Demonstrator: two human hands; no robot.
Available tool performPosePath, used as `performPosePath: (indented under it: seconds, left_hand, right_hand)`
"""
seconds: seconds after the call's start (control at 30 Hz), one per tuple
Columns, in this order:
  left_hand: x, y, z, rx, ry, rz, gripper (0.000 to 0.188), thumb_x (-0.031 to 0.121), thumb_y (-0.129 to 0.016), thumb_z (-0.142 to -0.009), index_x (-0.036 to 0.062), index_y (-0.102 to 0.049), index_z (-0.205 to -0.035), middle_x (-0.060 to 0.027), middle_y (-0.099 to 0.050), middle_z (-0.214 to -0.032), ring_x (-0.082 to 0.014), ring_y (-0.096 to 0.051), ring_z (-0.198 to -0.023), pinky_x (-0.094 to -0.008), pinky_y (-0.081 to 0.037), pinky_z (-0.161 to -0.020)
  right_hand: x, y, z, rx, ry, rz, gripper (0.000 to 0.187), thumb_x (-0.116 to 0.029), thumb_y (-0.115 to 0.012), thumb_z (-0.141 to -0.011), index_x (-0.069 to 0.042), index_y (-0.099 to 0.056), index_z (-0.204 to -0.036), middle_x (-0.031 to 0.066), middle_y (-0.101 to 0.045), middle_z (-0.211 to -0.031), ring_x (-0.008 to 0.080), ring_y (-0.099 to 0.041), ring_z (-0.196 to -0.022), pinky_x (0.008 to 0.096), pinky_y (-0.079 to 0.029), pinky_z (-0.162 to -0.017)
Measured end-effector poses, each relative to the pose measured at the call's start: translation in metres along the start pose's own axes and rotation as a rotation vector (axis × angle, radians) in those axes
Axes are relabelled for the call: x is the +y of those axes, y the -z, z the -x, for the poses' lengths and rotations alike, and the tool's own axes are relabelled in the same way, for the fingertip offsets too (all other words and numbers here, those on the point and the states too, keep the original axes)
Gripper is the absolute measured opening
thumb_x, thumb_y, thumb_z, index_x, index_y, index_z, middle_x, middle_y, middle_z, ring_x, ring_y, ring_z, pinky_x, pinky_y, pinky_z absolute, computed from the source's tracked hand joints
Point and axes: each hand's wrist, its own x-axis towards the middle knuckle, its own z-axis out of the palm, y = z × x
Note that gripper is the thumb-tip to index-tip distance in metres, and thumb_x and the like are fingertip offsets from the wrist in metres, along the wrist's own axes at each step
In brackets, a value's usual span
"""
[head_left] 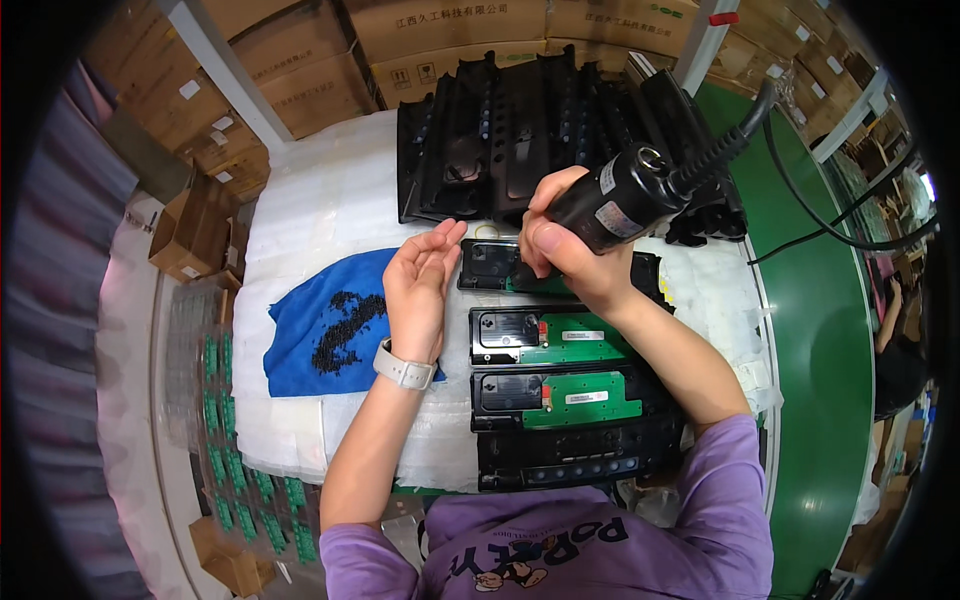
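My right hand (575,245) is wrapped round a black powered screwdriver (610,205), its front end angled down over the farthest of several black plastic panels (487,265). My left hand (420,275), with a pale watch on the wrist, is half curled left of that panel. Its fingers and thumb are drawn together; whether something small sits between them cannot be made out. Nearer to me are a second panel (500,335) and a third panel (498,392), each with a green circuit board. On a blue cloth (290,320) lies a heap of tiny black screws (345,330).
Black plastic housings (520,140) are piled at the table's far side. The screwdriver's cord (740,135) loops off to the right, above a green surface (820,330). Circuit boards in clear trays (225,440) stand at the left, with cardboard boxes (450,40) behind.
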Motion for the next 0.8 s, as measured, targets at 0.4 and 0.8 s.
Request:
performPosePath:
  seconds: [0.4,0.8]
  left_hand:
    - [-0.006,0.014,-0.006,-0.092,0.3,0.056,0.024,0.008,-0.04,-0.093,-0.0104,-0.05,-0.105,-0.018,-0.061,-0.098,-0.0194,-0.062,-0.084,-0.025,-0.051,-0.075]
    - [-0.008,0.007,-0.005,0.007,0.276,-0.067,0.026,0.023,-0.033,-0.097,0.0012,-0.046,-0.097,-0.0097,-0.061,-0.075,-0.0143,-0.059,-0.06,-0.0248,-0.049,-0.054]
  right_hand:
    - [-0.002,-0.014,-0.006,-0.022,0.025,0.011,0.016,0.0,-0.062,-0.073,-0.001,-0.049,-0.083,0.0028,-0.051,-0.061,0.0081,-0.05,-0.049,0.0201,-0.04,-0.045]
    - [0.009,-0.023,-0.014,-0.088,0.107,0.176,0.027,-0.019,-0.074,-0.065,-0.001,-0.057,-0.075,0.0032,-0.057,-0.064,0.007,-0.051,-0.057,0.0215,-0.042,-0.055]
